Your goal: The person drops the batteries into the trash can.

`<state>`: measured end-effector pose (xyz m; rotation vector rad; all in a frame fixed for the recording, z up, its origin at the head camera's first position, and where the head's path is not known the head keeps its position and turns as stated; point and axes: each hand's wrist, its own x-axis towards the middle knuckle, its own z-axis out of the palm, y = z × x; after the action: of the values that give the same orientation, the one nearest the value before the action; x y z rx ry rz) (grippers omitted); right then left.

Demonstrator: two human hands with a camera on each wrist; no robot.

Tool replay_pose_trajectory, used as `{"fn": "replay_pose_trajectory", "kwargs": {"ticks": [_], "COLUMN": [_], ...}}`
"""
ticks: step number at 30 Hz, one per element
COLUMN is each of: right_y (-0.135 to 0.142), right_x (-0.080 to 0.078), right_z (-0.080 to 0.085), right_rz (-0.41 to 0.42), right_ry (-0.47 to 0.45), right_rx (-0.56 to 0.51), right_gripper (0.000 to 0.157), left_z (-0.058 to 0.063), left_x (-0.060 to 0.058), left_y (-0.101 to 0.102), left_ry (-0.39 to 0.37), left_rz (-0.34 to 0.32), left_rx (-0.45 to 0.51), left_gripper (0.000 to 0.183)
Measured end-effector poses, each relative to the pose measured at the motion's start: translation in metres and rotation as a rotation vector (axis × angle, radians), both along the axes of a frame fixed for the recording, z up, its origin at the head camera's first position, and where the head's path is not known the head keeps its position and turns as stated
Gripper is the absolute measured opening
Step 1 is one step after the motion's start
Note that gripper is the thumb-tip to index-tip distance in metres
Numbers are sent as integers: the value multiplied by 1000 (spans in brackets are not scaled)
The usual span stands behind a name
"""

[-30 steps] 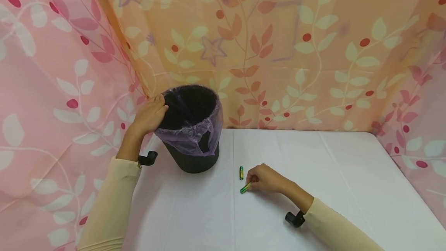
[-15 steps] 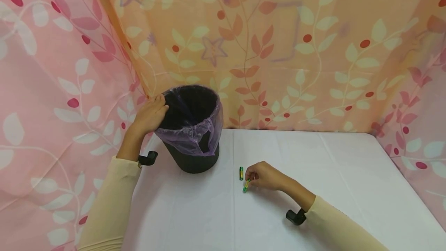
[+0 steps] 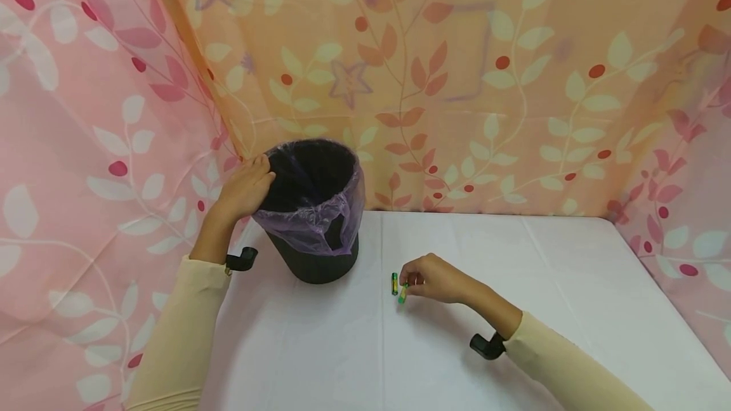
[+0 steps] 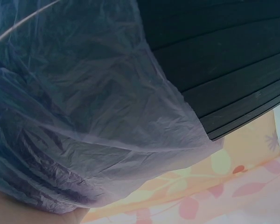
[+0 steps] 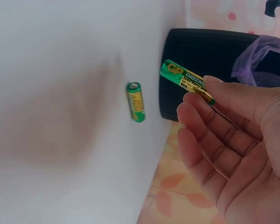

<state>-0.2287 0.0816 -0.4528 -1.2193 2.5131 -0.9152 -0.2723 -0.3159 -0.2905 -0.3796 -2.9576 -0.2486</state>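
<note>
A black trash bin [image 3: 320,269] lined with a thin purple plastic bag [image 3: 305,230] stands tilted on the table. My left hand [image 3: 247,188] grips its left rim, fingers over the edge; in the left wrist view only a bit of that hand [image 4: 18,210] shows beneath the bag. Between thumb and fingertips, my right hand [image 3: 436,279] pinches a green and gold battery [image 5: 184,78] by one end, held above the table. A second, similar battery [image 3: 395,284] lies on the table just left of that hand, also plain in the right wrist view.
A white cloth covers the table [image 3: 514,271]. Orange leaf-patterned curtain [image 3: 457,81] hangs along the far edge, and pink curtain [image 3: 85,176] closes off the left side, near the bin. Another pink curtain [image 3: 697,221] hangs at the right.
My right hand has lifted the battery off the table and moved slightly away from me, turning the battery more upright. The left hand and the bin have stayed put.
</note>
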Motion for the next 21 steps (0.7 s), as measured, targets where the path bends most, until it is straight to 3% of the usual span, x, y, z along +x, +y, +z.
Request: {"fn": "replay_pose_trajectory", "kwargs": {"ticks": [12,21], "right_y": [-5,-12], "right_x": [0,-3], "right_z": [33,61], "right_rz": [31,69], "right_ry": [62,121], "right_rx": [-28,15], "right_gripper": [7,9], "left_z": [1,1], "left_x": [1,0], "left_y": [1,-1], "left_ry": [-31,-37], "left_rz": [11,13], "left_rx": [26,30], "left_gripper": [60,59]}}
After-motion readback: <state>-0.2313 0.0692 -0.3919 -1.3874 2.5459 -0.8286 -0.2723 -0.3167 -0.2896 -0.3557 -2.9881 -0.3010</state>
